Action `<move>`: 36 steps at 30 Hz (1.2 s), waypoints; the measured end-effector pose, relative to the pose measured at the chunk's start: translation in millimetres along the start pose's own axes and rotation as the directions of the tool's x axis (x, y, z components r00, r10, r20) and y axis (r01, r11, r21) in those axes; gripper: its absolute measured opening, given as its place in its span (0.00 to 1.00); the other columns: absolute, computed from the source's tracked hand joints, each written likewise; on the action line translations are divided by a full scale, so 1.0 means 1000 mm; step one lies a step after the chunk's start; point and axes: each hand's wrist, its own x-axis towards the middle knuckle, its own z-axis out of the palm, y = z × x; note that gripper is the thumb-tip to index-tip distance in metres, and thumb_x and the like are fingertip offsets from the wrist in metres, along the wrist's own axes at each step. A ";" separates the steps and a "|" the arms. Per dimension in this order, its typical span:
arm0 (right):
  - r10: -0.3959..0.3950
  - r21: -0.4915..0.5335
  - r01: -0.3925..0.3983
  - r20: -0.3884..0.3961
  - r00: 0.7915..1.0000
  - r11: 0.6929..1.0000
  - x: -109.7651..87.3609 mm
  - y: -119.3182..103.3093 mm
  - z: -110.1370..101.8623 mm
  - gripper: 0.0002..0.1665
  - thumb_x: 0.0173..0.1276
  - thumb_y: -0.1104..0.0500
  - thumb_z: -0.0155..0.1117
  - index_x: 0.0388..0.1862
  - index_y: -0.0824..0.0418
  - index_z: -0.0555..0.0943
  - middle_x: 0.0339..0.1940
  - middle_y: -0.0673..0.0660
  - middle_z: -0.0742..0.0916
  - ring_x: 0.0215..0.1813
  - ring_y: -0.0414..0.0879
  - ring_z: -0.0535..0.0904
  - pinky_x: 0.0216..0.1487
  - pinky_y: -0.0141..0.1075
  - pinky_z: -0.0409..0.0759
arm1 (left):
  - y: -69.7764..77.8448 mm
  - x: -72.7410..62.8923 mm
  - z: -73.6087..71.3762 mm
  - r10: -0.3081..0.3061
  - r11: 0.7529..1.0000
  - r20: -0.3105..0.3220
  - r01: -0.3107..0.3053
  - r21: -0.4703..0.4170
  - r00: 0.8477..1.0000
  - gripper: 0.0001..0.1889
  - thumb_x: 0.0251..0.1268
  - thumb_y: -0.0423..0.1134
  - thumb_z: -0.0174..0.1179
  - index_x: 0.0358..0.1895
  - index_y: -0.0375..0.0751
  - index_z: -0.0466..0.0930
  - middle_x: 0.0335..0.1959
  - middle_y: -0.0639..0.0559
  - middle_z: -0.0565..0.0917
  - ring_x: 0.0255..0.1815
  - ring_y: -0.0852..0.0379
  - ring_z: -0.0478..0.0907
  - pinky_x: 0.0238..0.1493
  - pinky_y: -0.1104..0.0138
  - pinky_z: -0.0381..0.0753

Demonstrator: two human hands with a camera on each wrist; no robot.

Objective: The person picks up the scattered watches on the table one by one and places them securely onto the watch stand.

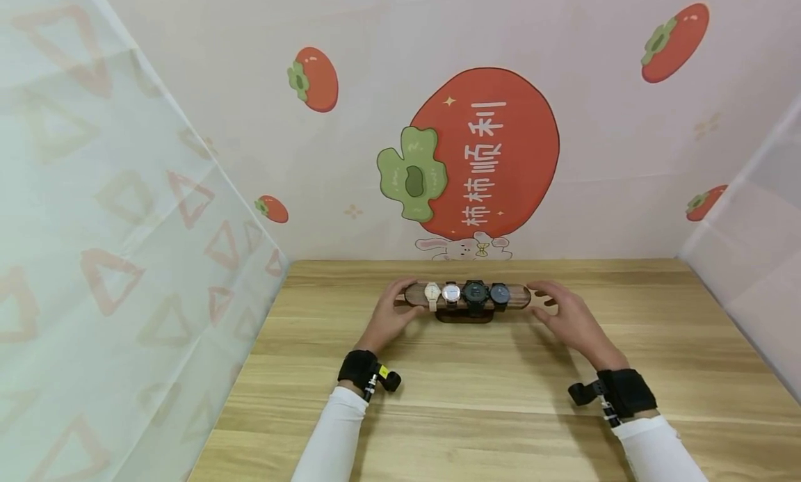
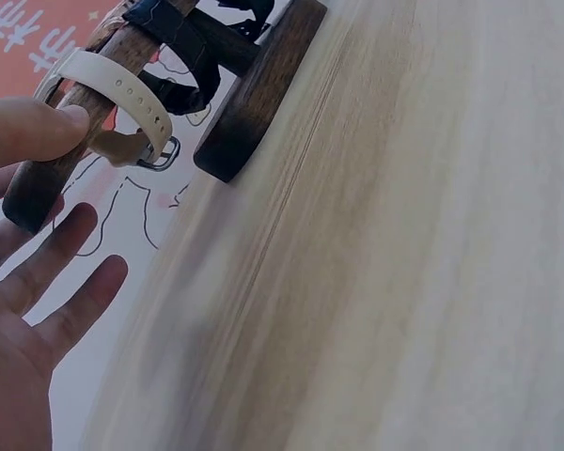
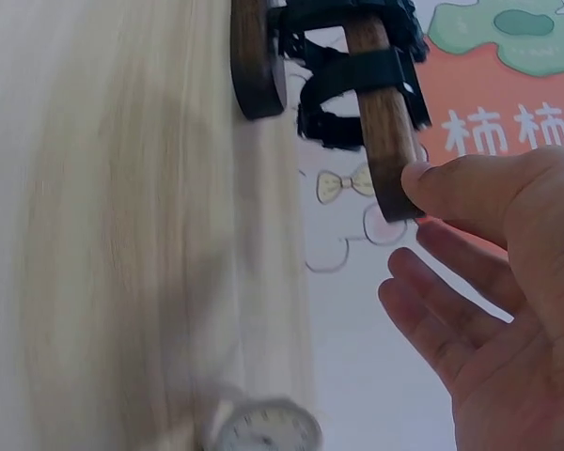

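A dark wooden watch stand [image 1: 519, 296] stands near the back of the table, its bar raised on a base [image 1: 464, 318]. Several watches are strapped round the bar: a cream watch [image 1: 432, 292] at the left, a white-faced watch [image 1: 451, 293], then black ones [image 1: 475, 292] to the right. My left hand [image 1: 389, 318] holds the bar's left end, thumb in front and fingers behind, close to the cream strap [image 2: 122, 85]. At the right end, my right hand [image 1: 572, 322] has its thumb at the bar's tip [image 3: 399, 193], its other fingers spread loosely apart behind.
The wooden tabletop [image 1: 463, 398] reaches back to a wall [image 1: 338, 162] printed with persimmons. Side panels [image 1: 138, 259] flank the table. At the lower edge of the right wrist view a round pale dial [image 3: 268, 430] shows.
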 end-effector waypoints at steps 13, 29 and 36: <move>0.024 -0.040 -0.024 0.006 1.000 0.999 -0.034 0.026 -0.029 0.22 0.76 0.67 0.68 0.67 0.66 0.82 0.62 0.70 0.85 0.57 0.68 0.83 0.50 0.59 0.87 | -0.003 -0.002 0.001 -0.011 0.998 -0.016 0.011 -0.058 1.000 0.35 0.69 0.40 0.74 0.77 0.42 0.73 0.75 0.42 0.72 0.71 0.40 0.74 0.69 0.47 0.84; -0.032 -0.222 0.009 -0.100 0.994 0.975 -0.059 0.044 -0.028 0.16 0.62 0.61 0.81 0.49 0.62 0.90 0.46 0.62 0.92 0.57 0.65 0.77 0.55 0.62 0.77 | -0.009 -0.004 0.003 -0.008 0.997 -0.008 0.007 -0.083 1.000 0.36 0.71 0.44 0.73 0.79 0.45 0.70 0.75 0.45 0.73 0.74 0.41 0.72 0.69 0.45 0.83; -0.067 -0.273 0.021 -0.162 0.985 0.962 -0.063 0.053 -0.020 0.14 0.58 0.59 0.83 0.42 0.60 0.90 0.43 0.63 0.92 0.54 0.67 0.77 0.54 0.64 0.71 | -0.010 -0.005 0.003 -0.034 0.995 -0.016 0.032 -0.097 0.999 0.38 0.71 0.45 0.73 0.80 0.43 0.68 0.76 0.43 0.72 0.72 0.41 0.74 0.68 0.45 0.84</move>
